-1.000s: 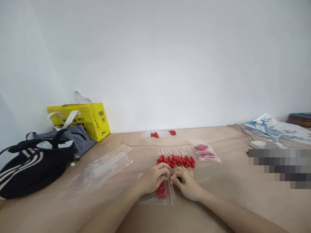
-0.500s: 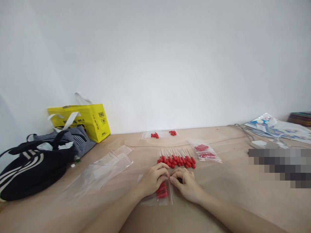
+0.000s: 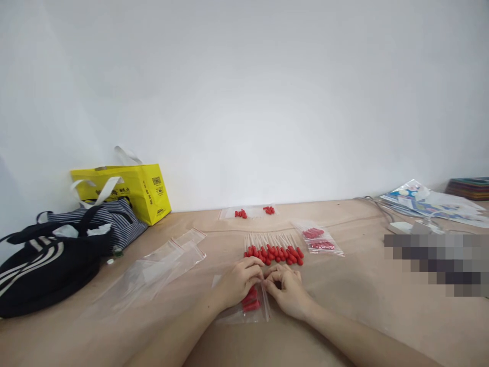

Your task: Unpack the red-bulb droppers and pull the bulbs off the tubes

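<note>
A clear zip bag (image 3: pixel 244 317) lies flat at the front of the table, with several red-tipped sticks (image 3: pixel 251 305) inside it. My left hand (image 3: pixel 240 281) rests over the bag, its fingers closed on the edge at the bag's mouth. From the other side my right hand (image 3: pixel 287 291) pinches the same edge between thumb and fingertips. Just beyond my hands is a row of loose red-tipped sticks (image 3: pixel 275 251), red ends towards me and pale shafts pointing away. My left hand hides part of the bag.
Flat clear zip bags (image 3: pixel 168 265) lie to the left. Filled bags (image 3: pixel 320 239) are right of the row, and another (image 3: pixel 240 213) lies by the wall. A black bag (image 3: pixel 49 270) and yellow bag (image 3: pixel 153 193) stand left. A white adapter (image 3: pixel 420 227) and cables sit right.
The whole view has shifted slightly, so everything appears a little further left. Both hands stay at the bag's mouth, with hardly any change in their grip.
</note>
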The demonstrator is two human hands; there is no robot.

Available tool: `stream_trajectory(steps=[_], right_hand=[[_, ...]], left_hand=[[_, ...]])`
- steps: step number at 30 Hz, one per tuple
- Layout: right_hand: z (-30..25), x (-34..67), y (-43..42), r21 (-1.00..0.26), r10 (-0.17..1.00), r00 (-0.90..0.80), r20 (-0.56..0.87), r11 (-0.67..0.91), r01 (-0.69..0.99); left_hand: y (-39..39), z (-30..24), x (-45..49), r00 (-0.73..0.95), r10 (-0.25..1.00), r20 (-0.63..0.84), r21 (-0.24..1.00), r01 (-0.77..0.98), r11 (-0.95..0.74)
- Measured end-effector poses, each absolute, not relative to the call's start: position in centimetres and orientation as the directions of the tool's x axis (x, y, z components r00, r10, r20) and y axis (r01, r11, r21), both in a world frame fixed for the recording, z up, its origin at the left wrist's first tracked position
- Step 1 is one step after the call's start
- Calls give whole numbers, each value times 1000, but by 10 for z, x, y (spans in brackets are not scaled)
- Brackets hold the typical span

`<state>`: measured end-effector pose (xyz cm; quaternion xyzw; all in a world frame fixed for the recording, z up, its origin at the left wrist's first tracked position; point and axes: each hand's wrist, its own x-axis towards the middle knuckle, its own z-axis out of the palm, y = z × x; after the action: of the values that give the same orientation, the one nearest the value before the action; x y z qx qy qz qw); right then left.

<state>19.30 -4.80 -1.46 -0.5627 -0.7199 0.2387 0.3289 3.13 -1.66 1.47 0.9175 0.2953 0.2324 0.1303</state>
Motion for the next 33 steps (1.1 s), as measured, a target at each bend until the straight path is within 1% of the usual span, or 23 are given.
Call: stream_trajectory(steps=[8,12,19,24,31,33], right_hand=[[-15,186,-47,-714,977,-129,168,211,668],[-17,186,-45,-719,978,-149,149,211,662],[-14,186,-46,-692,976,-172,135,217,688],[-14,185,-47,-680,981,-139,138,196,706],[-14,183,-44,-655,988,-90,127,152,740],[-13,185,-42,-651,990,-53,127,124,749]], left_hand=[[-15,13,32,729,591,346,324,498,-804],[-15,13,32,720,599,352,347,494,-797],[-17,16,32,702,617,355,391,488,-780],[-15,14,30,715,608,345,389,481,-786],[-18,14,32,754,564,336,425,414,-805],[-17,15,31,747,569,343,436,410,-801]])
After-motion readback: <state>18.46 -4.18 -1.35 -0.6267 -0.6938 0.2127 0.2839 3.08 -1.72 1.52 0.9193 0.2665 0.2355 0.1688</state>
